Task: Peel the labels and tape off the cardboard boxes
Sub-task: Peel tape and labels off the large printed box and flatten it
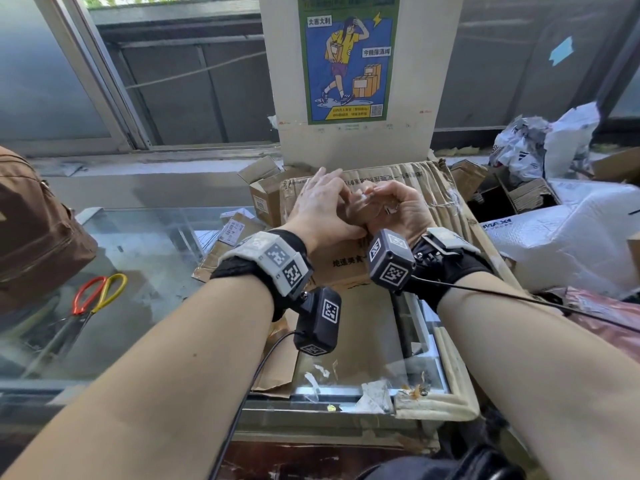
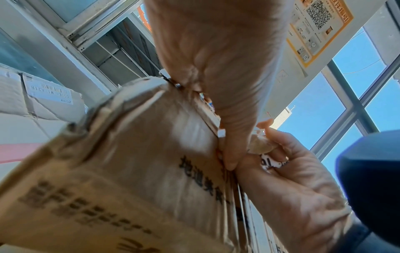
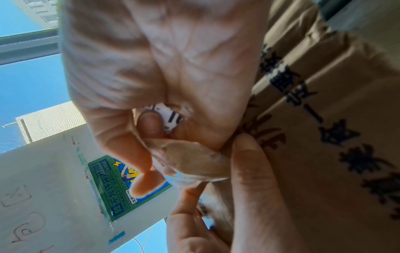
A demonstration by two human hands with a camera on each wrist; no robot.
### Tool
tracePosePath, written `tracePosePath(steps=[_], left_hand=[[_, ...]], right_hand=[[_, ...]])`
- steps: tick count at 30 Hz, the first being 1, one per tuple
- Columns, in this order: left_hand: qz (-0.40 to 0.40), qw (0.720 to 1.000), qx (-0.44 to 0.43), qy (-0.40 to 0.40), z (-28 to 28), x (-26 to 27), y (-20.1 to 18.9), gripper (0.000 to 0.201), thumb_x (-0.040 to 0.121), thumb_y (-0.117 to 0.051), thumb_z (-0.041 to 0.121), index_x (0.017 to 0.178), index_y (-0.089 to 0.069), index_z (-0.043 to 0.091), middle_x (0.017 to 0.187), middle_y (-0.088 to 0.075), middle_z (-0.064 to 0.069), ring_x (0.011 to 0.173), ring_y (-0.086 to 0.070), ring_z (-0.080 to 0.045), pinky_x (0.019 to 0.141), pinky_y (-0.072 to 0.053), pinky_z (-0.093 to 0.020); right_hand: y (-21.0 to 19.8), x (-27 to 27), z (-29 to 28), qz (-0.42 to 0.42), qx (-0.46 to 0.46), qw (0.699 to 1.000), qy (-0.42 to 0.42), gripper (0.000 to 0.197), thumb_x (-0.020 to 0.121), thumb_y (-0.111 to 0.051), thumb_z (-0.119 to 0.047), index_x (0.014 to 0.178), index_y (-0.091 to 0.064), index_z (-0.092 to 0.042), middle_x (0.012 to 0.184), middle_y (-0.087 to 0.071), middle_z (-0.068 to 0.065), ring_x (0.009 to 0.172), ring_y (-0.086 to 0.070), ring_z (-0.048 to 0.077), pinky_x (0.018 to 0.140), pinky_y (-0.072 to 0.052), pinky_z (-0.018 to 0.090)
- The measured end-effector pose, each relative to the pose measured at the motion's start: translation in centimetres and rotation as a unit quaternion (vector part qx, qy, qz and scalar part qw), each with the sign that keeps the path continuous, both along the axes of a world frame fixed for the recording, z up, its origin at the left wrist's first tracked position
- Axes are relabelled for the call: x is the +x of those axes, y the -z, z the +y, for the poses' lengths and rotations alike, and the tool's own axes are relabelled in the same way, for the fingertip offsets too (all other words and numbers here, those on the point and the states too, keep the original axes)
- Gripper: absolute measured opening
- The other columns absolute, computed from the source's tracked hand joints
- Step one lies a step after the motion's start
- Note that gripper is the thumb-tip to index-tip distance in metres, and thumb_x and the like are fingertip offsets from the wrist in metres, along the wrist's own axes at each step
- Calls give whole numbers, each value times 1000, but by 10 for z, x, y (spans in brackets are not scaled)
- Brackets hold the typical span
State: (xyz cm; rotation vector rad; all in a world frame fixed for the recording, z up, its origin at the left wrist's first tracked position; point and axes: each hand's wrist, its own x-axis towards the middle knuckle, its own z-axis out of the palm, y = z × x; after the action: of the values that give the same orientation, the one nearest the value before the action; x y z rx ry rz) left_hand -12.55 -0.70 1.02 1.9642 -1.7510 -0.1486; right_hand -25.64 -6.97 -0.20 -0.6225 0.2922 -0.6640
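Both hands meet over a flattened cardboard box (image 1: 408, 188) w/ black printed characters, which stands propped on a glass-topped counter (image 1: 145, 237) in front of a white pillar carrying a green-bordered poster (image 1: 348, 57). Left hand (image 1: 320, 202) lies on the box face, fingers fairly straight & pointing up toward the top edge, thumb pressed along the cardboard next to the right hand; it grips nothing that I can see. Right hand (image 1: 394, 206) is curled, palm toward the camera in the right wrist view: thumb (image 3: 149, 125) & fingers pinch a crumpled wad of brownish tape (image 3: 194, 160), w/ a scrap of white label (image 3: 171, 118) bearing black print tucked into the palm behind it. Can't tell whether the wad is still attached to the box. Near the box's left side sit smaller open cartons (image 1: 266, 188), one w/ a white sticker. Scissors (image 1: 93, 299) w/ red & yellow handles lie on the glass well to the left, beside a brown bag (image 1: 31, 237). Torn paper bits (image 1: 374, 393) lie at the counter's near edge. Crumpled plastic mailers (image 1: 540, 143) & white bubble wrap (image 1: 571, 237) pile up on the right.
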Motion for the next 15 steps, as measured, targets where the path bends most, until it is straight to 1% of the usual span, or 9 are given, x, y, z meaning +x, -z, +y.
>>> tracePosePath(steps=[2,5,7,9,10,11,12,13,15], left_hand=[[2,1000,-3,-2,0,-1,0,49,69,-82,35,106,-56,17,157,-28,-5,148,-9,-23,118,-5,-33],[25,1000,-7,-3,2,-3,-2,42,70,-81,29,104,-58,17,156,-29,-5,148,-10,-22,117,-6,-32],[43,999,-10,-8,4,-2,-5,38,72,-80,27,102,-60,17,156,-31,-5,148,-12,-21,117,-8,-31],[51,998,-16,-15,6,0,-8,37,73,-79,26,105,-61,17,154,-35,-4,148,-15,-22,115,-12,-30],[54,998,-21,-17,6,2,-9,37,74,-79,26,105,-61,16,151,-39,-4,147,-17,-22,115,-14,-30],[59,998,-25,-19,7,3,-10,35,74,-79,26,103,-62,16,149,-42,-3,147,-19,-23,114,-16,-30],[63,997,-26,-21,7,4,-10,33,74,-79,25,102,-62,17,148,-44,-3,146,-20,-23,114,-17,-31],[63,997,-25,-22,6,4,-10,32,74,-79,25,100,-62,17,148,-44,-3,146,-21,-22,114,-17,-30],[55,998,-21,-24,5,4,-9,28,75,-78,25,97,-62,20,148,-43,-3,146,-21,-23,114,-16,-30]], right_hand=[[-2,-2,4,-10,13,1000,21,24,68,-45,-2,46,-57,-4,59,-53,5,66,-47,15,75,-41,23],[-5,-2,6,-14,8,999,34,29,70,-41,-1,45,-57,-5,59,-54,5,62,-51,16,69,-45,24],[-8,0,3,32,-22,999,31,28,74,-43,-1,53,-62,-3,67,-54,7,62,-51,16,66,-46,24],[-11,3,2,84,-95,991,43,19,77,-47,0,73,-65,5,80,-54,15,63,-49,18,63,-45,22],[-13,5,1,108,-132,983,69,15,80,-47,4,77,-61,8,83,-55,20,63,-49,21,60,-46,23],[-13,5,-1,119,-158,976,95,13,82,-47,8,74,-56,6,83,-55,24,63,-50,25,55,-48,23],[-13,4,-3,132,-172,969,117,16,83,-47,11,72,-52,1,83,-54,25,63,-52,28,53,-50,25],[-13,2,-5,137,-183,965,126,18,83,-48,13,74,-49,-3,83,-54,24,66,-54,31,54,-51,28],[-15,-4,-7,174,-227,950,126,18,84,-47,14,86,-49,-4,91,-56,22,78,-59,33,66,-53,33]])
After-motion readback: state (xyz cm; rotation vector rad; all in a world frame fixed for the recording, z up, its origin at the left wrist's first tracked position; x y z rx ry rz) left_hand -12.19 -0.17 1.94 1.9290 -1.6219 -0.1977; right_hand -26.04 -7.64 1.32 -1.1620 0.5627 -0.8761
